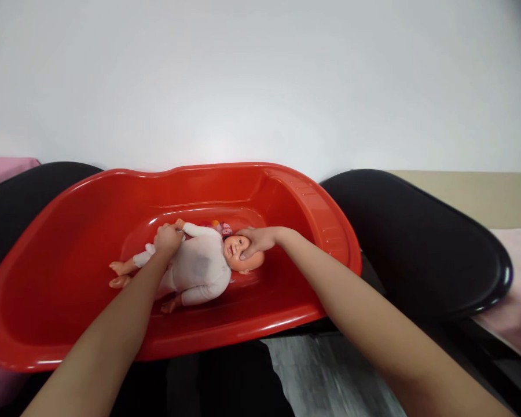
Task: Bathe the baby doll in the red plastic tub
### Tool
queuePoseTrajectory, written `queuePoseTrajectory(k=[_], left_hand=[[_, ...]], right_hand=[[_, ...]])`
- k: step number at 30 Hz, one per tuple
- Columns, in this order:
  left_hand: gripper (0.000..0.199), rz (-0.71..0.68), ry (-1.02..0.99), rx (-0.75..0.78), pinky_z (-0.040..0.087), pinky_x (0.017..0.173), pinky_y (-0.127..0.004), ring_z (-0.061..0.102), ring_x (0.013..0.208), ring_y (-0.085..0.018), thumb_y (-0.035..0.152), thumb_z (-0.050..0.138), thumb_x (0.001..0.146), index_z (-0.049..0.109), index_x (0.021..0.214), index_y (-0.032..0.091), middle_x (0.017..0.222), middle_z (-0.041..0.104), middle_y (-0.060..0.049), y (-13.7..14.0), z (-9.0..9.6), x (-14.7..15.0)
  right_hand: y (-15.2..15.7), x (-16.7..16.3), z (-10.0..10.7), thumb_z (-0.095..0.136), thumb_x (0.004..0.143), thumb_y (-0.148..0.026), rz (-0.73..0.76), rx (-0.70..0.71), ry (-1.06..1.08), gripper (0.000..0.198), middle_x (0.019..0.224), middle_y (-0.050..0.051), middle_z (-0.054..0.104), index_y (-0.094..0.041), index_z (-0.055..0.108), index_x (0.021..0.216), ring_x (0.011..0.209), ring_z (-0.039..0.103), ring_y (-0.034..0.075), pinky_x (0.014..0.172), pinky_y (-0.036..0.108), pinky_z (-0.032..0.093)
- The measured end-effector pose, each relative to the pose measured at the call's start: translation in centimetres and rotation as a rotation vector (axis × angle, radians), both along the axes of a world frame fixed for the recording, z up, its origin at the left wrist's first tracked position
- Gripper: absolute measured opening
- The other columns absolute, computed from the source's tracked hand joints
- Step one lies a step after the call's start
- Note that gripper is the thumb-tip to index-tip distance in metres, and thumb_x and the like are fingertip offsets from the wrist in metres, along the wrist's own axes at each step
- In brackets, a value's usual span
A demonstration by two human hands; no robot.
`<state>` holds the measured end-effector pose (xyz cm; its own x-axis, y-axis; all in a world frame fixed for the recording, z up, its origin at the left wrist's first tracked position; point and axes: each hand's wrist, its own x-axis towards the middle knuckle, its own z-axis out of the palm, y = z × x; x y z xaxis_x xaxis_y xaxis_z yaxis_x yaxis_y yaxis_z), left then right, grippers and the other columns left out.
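A baby doll [200, 267] in a white suit lies on its back in the bottom of a red plastic baby tub [61, 231], head to the right, bare feet to the left. My left hand [168, 238] grips the doll's raised arm and upper body. My right hand [256, 238] lies over the top of the doll's head, fingers curled round it. Small coloured items [221, 227] show just behind the doll's head; I cannot make out what they are.
The tub rests on a black surface [417, 243] that curves out on both sides. Pink cloth [518, 278] lies at the far right and pink cloth [4, 168] at the far left. A white wall rises behind. Grey floor [330, 376] shows below.
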<state>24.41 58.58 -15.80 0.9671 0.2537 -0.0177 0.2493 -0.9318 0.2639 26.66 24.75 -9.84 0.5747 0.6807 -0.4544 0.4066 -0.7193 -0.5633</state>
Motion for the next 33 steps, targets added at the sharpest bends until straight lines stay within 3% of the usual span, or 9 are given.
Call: queuePoseTrajectory(k=[5,14,19,24,33], left_hand=[[0.061,0.003,0.002,-0.020,0.056,0.104,-0.053,0.069,0.127,-0.041,0.047,0.031,0.115,0.083,0.132,0.019,0.134,0.076,-0.021,-0.1,-0.1,0.1],[0.061,0.042,0.016,-0.050,0.055,0.103,-0.053,0.068,0.125,-0.040,0.048,0.031,0.115,0.082,0.130,0.019,0.138,0.074,-0.020,-0.4,-0.2,0.1],[0.051,0.048,-0.004,-0.050,0.056,0.104,-0.055,0.069,0.128,-0.042,0.046,0.041,0.112,0.083,0.128,0.021,0.138,0.073,-0.019,0.0,-0.6,0.3],[0.039,0.058,-0.026,-0.056,0.058,0.103,-0.050,0.070,0.129,-0.040,0.037,0.056,0.105,0.083,0.126,0.020,0.139,0.073,-0.019,0.3,-0.7,0.5],[0.034,0.113,-0.014,-0.089,0.058,0.097,-0.050,0.073,0.120,-0.039,0.037,0.057,0.102,0.082,0.117,0.019,0.133,0.076,-0.017,0.1,-0.5,0.2]], right_hand=[[0.0,-0.1,0.0,0.090,0.071,-0.063,-0.005,0.017,0.011,0.101,0.162,0.016,0.061,-0.022,0.059,0.158,0.143,0.064,0.042,0.122,0.055,0.052],[0.0,-0.4,0.9,0.090,0.074,-0.071,-0.015,-0.015,0.011,0.105,0.163,0.016,0.061,-0.024,0.057,0.162,0.143,0.063,0.043,0.120,0.055,0.054],[-0.1,-0.2,0.3,0.091,0.072,-0.071,-0.019,0.009,0.029,0.109,0.161,0.017,0.062,-0.020,0.057,0.162,0.142,0.064,0.043,0.120,0.053,0.054],[-0.1,0.2,-0.5,0.091,0.072,-0.069,0.008,0.033,-0.006,0.100,0.159,0.014,0.064,-0.025,0.062,0.157,0.142,0.064,0.042,0.120,0.053,0.054],[-0.1,0.4,-0.6,0.090,0.072,-0.070,0.024,-0.017,-0.018,0.109,0.168,0.017,0.056,-0.022,0.056,0.164,0.149,0.058,0.044,0.126,0.056,0.049]])
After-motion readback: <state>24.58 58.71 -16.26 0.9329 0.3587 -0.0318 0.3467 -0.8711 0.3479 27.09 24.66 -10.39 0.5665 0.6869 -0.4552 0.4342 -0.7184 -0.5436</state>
